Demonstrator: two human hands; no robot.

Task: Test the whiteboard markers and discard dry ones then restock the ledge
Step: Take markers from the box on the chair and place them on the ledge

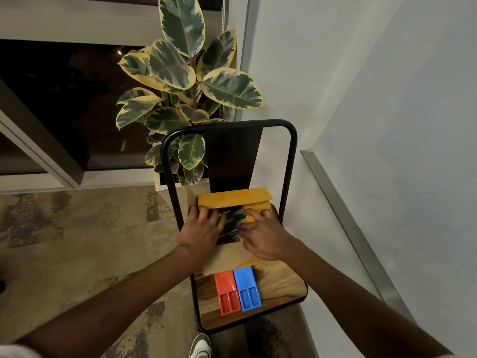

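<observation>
An open cardboard box (232,197) with yellow-brown flaps stands on the wooden seat of a chair (281,285). Inside it lie whiteboard markers (229,232), one dark with white print, one with a green cap (240,216). My left hand (204,226) reaches into the box from the left, fingers spread over the markers. My right hand (263,236) rests on the box's right side, its fingertips pinching a marker with a blue tip (238,229). Much of the box's content is hidden under both hands.
A red tray (227,293) and a blue tray (247,288) lie side by side on the seat in front of the box. The whiteboard's metal ledge (348,228) runs along the wall at right. A potted plant (185,99) stands behind the chair. My shoe (200,346) is below.
</observation>
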